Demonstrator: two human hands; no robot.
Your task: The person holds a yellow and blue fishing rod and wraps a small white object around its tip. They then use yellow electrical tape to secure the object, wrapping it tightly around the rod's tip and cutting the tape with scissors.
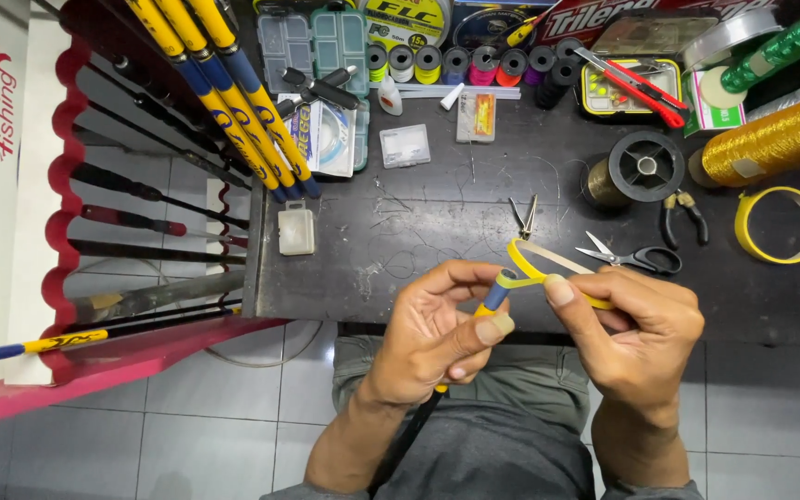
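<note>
My left hand [437,333] grips the end of a yellow and blue fishing rod [495,298], holding it upright over my lap at the near edge of the black worktable [437,222]. My right hand [631,329] pinches a strip of yellow tape [534,267] that loops from the rod's tip across to its fingers. Both hands sit close together, thumbs nearly facing. The rod's lower part is hidden behind my left hand and wrist.
Black-handled scissors [636,257] and small pliers [682,218] lie just beyond my right hand. A yellow tape roll [780,225], gold thread spool [775,139], black line spool [645,167], thread bobbins [483,63], and a red cutter [631,85] crowd the table. Several rods [233,93] lean in a red rack [57,185] at left.
</note>
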